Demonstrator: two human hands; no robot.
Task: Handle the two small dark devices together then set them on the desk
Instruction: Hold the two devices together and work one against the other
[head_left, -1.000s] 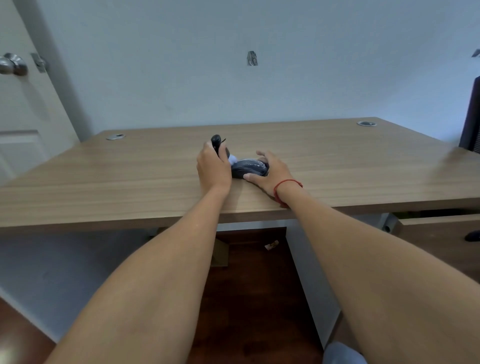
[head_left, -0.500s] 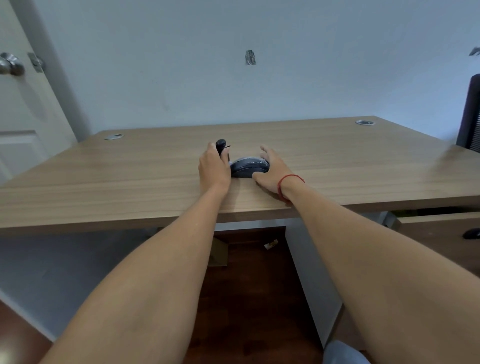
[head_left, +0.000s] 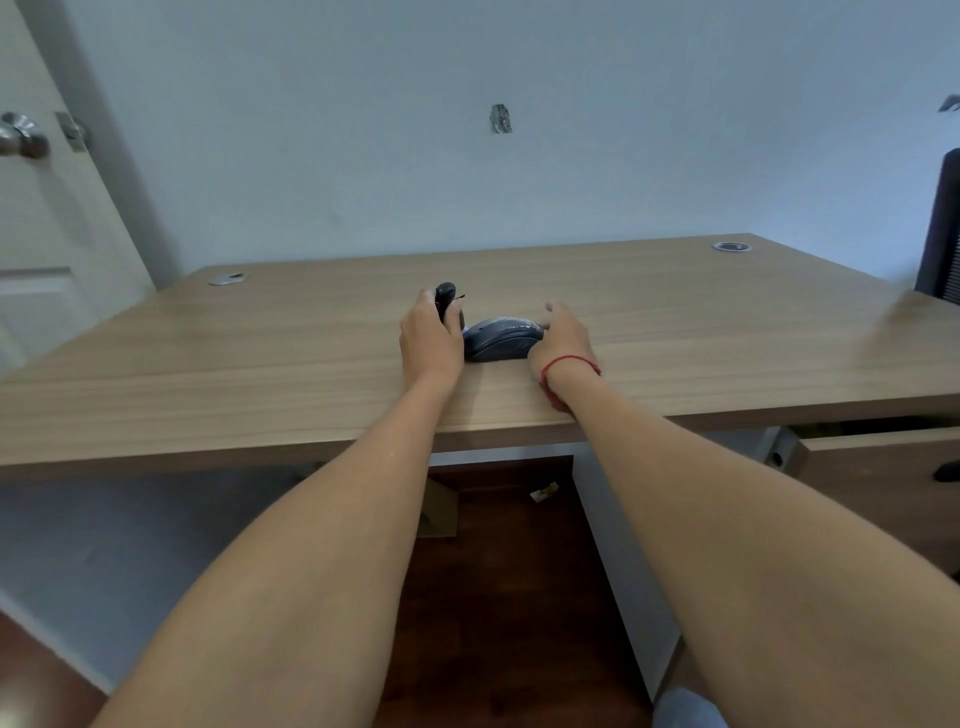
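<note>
- Left hand (head_left: 430, 340) is closed around a small dark device (head_left: 445, 301), upright above the bench (head_left: 260, 364).
- Right hand (head_left: 563, 338) is open, fingers loose, touching the mouse (head_left: 500, 340) lying on the bench.

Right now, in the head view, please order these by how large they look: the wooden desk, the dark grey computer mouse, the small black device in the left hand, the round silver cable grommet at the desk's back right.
1. Wooden desk
2. Dark grey computer mouse
3. Small black device, partly hidden by the left hand, and round silver cable grommet: alike; the grommet is farther, so unsure.
</note>
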